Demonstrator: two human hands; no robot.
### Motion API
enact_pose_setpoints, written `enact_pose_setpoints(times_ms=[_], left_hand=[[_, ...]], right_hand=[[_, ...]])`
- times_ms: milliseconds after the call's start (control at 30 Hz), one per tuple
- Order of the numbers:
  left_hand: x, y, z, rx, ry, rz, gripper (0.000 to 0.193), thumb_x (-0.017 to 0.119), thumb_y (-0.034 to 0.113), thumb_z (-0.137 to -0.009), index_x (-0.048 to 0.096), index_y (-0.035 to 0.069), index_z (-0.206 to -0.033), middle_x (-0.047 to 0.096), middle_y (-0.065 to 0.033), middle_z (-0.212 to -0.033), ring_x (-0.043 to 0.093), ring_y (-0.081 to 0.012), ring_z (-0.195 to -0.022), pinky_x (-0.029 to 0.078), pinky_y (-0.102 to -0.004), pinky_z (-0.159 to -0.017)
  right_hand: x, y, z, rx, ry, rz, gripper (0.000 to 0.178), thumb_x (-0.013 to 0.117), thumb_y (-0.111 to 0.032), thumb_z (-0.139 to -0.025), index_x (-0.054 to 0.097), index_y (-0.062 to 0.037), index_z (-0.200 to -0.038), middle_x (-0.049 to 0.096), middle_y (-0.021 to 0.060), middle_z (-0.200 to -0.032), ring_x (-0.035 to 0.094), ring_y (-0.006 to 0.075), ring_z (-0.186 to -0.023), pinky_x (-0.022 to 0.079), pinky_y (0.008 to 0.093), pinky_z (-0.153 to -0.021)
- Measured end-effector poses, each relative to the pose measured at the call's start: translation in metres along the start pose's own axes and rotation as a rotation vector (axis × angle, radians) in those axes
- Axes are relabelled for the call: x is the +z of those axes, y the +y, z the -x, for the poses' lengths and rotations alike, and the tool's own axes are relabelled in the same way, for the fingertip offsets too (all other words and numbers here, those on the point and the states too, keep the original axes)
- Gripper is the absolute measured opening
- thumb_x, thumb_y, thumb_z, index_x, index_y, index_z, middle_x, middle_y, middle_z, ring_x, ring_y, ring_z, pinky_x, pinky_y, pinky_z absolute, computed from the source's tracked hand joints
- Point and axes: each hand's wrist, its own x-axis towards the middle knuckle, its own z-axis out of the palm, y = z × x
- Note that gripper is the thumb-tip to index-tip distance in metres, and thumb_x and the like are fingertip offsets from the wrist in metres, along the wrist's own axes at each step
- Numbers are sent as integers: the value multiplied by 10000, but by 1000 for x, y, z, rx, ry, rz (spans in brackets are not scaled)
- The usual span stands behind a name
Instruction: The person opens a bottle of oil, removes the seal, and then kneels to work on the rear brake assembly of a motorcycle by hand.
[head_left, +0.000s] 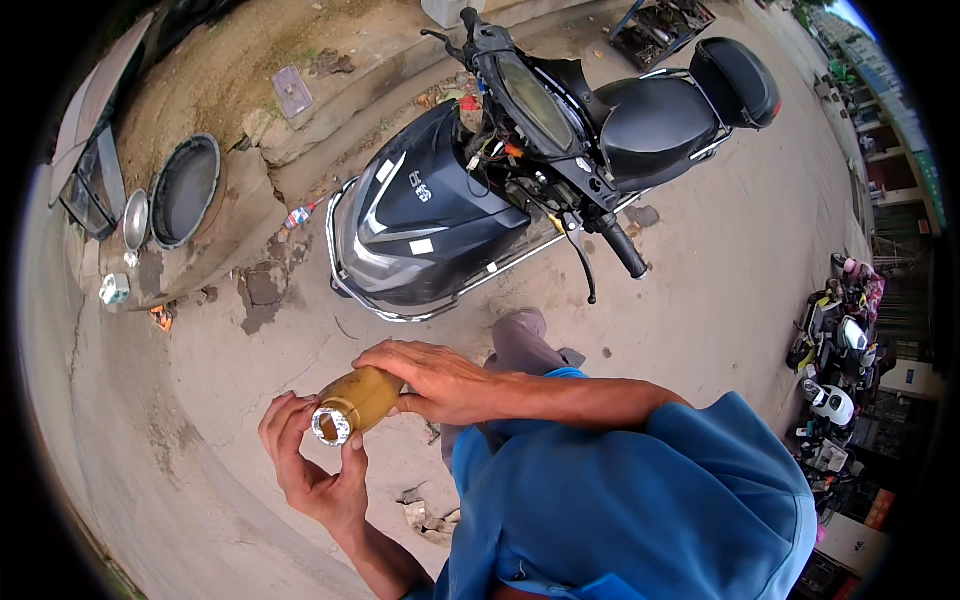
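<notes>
A yellowish-brown bottle (368,394) is held tilted in front of me, its mouth turned toward me. Shiny silver foil rings the mouth, with a brown patch in the middle. My right hand (440,382) wraps round the bottle's body from the right. The fingertips and thumb of my left hand (318,482) pinch the rim at the mouth end. Beyond my hands stands a dark electric scooter (425,215); loose wires (490,152) show around its open handlebar section.
A round dark basin (187,190) and a metal bowl (136,221) rest at the left. A metal tool rack (662,30) stands behind the scooter. Several parked scooters (835,400) line the right side. Torn scraps (428,518) lie on the ground near my left forearm.
</notes>
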Motion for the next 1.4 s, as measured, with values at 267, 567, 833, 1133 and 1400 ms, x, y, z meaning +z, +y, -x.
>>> enact_pose_setpoints(times_ms=[267, 567, 833, 1133, 1400], left_hand=[[-41, -41, -28, -32, 1, 81, 431, 812, 114, -812, 640, -11, -1187, 653, -149, -1156, 561, -371, -1213, 433, -512, -1069], [-86, -80, -68, 24, -77, -4, 426, 787, 194, -904, 629, -12, -1242, 636, -146, -1226, 549, -320, -1261, 410, -486, -1104], [-77, -124, -118, 125, -190, -15, 464, 848, 246, -825, 655, -18, -1155, 668, -127, -1092, 587, -358, -1130, 456, -521, -1020], [-59, -157, -188, 537, -463, 89, 410, 845, 166, -724, 688, 37, -1080, 700, -91, -1098, 637, -305, -1095, 464, -505, -1013], [-52, -164, -194, 610, -570, 307, 420, 850, 271, -735, 704, 46, -1058, 699, -91, -1104, 652, -265, -1094, 466, -506, -1021]], right_hand=[[33, -12, -52, 17, -6, -91, 654, 765, -110, -872, 436, -65, -1436, 558, 148, -1345, 561, 364, -1234, 458, 484, -1017], [47, -5, -118, -69, -10, -120, 665, 775, -162, -875, 434, -80, -1440, 566, 137, -1337, 557, 357, -1240, 443, 509, -1021], [64, 22, -139, -26, 127, -177, 698, 774, -147, -877, 429, -89, -1481, 535, 157, -1398, 543, 362, -1271, 445, 481, -1054], [102, 30, -149, 173, 663, -39, 716, 757, -35, -870, 444, -77, -1513, 536, 143, -1460, 525, 314, -1359, 408, 411, -1153], [170, 37, -107, 459, 1064, -873, 788, 776, -79, -885, 379, -27, -1563, 437, 138, -1574, 452, 253, -1441, 373, 390, -1191]])
